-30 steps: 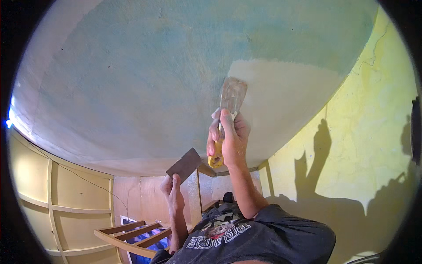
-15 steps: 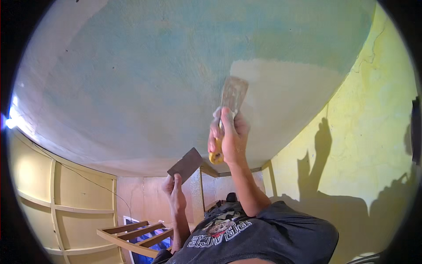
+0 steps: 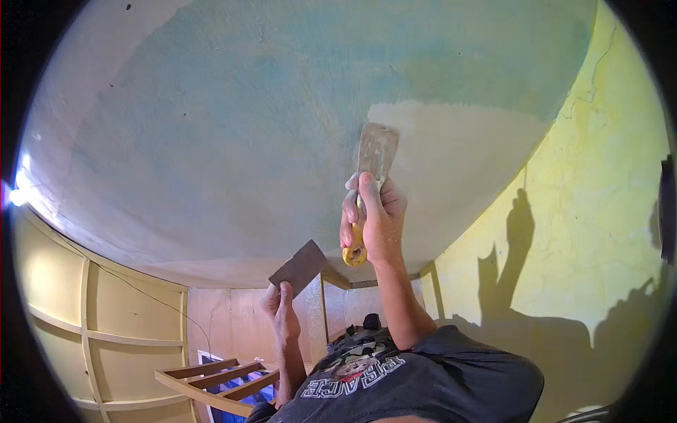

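My right hand (image 3: 381, 218) is raised and closed around the yellow handle of a putty knife (image 3: 378, 149). Its wide metal blade is smeared with pale filler and points up toward the ceiling, over the edge of a whitish coated patch (image 3: 451, 151). I cannot tell whether the blade touches the surface. Lower and to the left, my left hand (image 3: 281, 302) pinches a dark, flat rectangular plate (image 3: 297, 268) by its lower corner, tilted up to the right. Whitish dust or filler marks the fingers of both hands.
The ceiling (image 3: 282, 106) has a blue-green area with whitish coating around it. A yellow wall (image 3: 564, 240) with my arm's shadow stands at right. Wooden framed panels (image 3: 134, 303) stand at left, and a wooden slatted frame (image 3: 211, 384) is below. A bright lamp (image 3: 17, 197) shines at far left.
My right hand and the putty knife have shifted slightly right and turned a little more upright. My left hand with the dark plate stays nearly still. The view has tilted slightly.
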`<state>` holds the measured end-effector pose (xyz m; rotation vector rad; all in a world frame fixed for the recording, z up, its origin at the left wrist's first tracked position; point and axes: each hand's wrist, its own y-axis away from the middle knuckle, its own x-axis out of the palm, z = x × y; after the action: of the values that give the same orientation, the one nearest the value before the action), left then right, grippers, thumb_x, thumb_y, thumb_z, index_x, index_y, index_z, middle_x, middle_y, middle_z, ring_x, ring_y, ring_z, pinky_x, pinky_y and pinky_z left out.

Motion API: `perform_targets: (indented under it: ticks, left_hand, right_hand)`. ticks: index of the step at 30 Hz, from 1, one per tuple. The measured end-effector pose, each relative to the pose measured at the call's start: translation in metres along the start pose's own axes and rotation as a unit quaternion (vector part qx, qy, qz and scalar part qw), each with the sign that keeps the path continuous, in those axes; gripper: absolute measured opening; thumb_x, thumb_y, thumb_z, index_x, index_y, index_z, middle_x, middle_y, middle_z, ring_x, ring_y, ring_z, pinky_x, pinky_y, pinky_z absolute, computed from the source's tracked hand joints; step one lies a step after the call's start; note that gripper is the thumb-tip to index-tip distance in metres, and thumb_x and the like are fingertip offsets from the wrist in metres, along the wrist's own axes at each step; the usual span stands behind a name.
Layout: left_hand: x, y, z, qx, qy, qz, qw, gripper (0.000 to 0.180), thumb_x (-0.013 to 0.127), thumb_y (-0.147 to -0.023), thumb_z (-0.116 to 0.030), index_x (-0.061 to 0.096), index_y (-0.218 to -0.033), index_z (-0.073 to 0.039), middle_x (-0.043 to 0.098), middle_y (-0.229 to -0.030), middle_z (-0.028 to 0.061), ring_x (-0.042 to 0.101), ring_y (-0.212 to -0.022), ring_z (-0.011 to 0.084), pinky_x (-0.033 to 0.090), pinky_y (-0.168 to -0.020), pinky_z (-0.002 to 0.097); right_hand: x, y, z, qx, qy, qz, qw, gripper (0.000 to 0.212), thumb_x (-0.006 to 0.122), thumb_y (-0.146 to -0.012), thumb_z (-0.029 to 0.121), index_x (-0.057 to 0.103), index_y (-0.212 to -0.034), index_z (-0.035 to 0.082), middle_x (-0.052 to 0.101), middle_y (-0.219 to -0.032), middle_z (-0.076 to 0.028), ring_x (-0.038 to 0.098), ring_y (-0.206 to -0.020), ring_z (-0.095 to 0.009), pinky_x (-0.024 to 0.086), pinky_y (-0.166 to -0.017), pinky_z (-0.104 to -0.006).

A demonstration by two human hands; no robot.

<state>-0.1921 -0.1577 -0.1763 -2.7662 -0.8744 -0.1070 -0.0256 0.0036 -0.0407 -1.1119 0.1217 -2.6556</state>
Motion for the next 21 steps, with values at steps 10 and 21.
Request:
perform_targets:
  ticks: [10, 21]
  left_hand:
    - [0.002, 0.002, 0.000, 0.000, -0.022, -0.017, 1.000, 0.033, 0.054, -0.106, -0.026, 0.066, -0.114, 0.003, 0.067, -0.102, 0.0025, 0.058, -0.091, 0.0102, 0.045, -0.080, 0.0276]
    - [0.004, 0.000, 0.001, 0.014, -0.006, -0.010, 1.000, 0.033, 0.056, -0.105, -0.026, 0.066, -0.113, 0.004, 0.068, -0.107, 0.0053, 0.060, -0.095, 0.0118, 0.048, -0.084, 0.0290]
  right_hand:
    - [0.001, -0.001, 0.011, -0.003, 0.000, 0.004, 1.000, 0.032, 0.051, -0.106, 0.030, 0.053, -0.096, 0.001, 0.047, -0.056, -0.001, 0.049, -0.035, -0.014, 0.040, -0.034, -0.0289]
    - [-0.010, 0.004, 0.018, 0.005, 0.037, 0.002, 0.999, 0.033, 0.051, -0.105, 0.031, 0.053, -0.096, 0.000, 0.048, -0.056, -0.002, 0.049, -0.036, -0.014, 0.041, -0.036, -0.0292]
